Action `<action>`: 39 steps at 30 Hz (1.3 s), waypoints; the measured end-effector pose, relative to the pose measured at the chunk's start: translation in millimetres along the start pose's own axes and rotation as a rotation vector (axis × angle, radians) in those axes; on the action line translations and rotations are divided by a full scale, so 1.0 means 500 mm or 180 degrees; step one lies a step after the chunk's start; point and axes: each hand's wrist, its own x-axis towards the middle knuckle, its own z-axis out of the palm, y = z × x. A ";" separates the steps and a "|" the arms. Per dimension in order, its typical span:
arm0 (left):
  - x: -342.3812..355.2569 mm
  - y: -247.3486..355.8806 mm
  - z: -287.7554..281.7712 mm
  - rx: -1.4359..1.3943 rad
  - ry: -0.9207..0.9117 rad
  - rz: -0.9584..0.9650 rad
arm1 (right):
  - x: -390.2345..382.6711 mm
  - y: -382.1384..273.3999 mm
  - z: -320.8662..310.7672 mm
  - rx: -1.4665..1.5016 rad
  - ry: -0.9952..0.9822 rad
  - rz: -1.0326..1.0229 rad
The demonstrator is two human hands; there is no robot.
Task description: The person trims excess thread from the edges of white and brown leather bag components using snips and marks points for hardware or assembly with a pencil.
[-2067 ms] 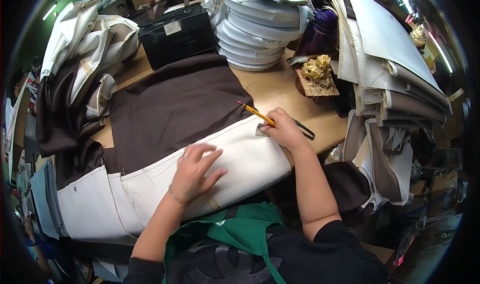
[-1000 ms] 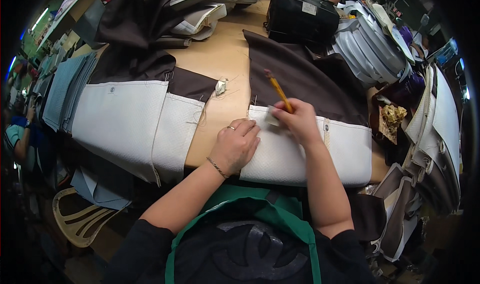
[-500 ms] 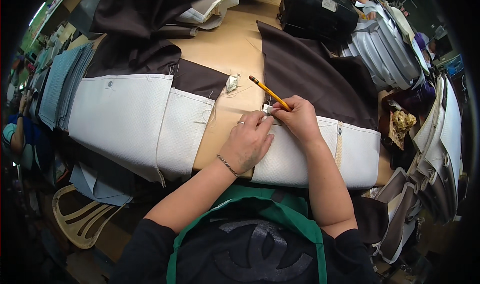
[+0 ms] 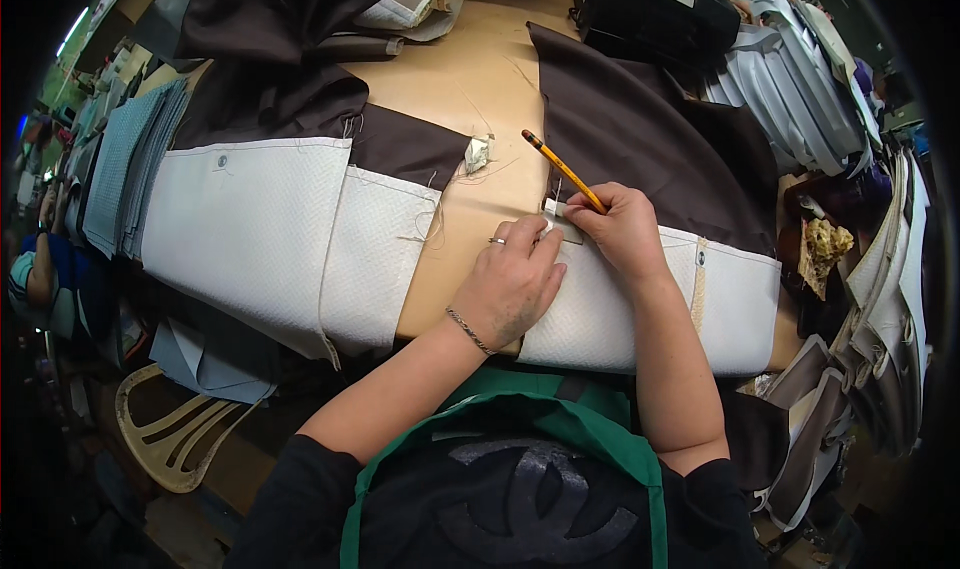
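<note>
My right hand (image 4: 622, 227) has a yellow pencil (image 4: 560, 169) between its closed fingers, the dark end slanting up and away. Its fingertips pinch at a small pale tag-like piece (image 4: 554, 207) on the upper left corner of a white textured panel (image 4: 600, 314). Dark brown fabric (image 4: 650, 119) joins that panel along its far edge. My left hand (image 4: 510, 281) bears on the panel's left edge, its fingers bent and close together. A small white bit shows at those fingertips; its kind I cannot make out. A small greyish flat piece lies between the hands, partly covered.
Another white panel (image 4: 240, 229) with brown fabric hangs over the table's front edge at left. A crumpled scrap (image 4: 477, 155) with loose threads lies on the tan tabletop (image 4: 450, 84). Farther off are a black box (image 4: 655, 14), stacked blue-grey sheets (image 4: 130, 174) and white strips (image 4: 790, 94).
The whole view has shifted slightly, with the scene sitting farther right. My right fingers have drawn a little apart from the left ones, so more of the small pieces shows between them.
</note>
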 end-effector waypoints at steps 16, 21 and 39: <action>-0.003 0.001 0.005 0.0144 0.0013 0.0061 | 0.005 -0.014 -0.005 -0.0291 -0.0152 0.0058; 0.000 -0.001 0.009 0.0409 -0.0020 0.0273 | 0.011 -0.024 -0.011 -0.0666 -0.0194 0.0021; 0.005 0.023 0.002 0.1193 -0.0173 0.0171 | -0.001 -0.023 0.044 0.2184 0.0192 -0.0395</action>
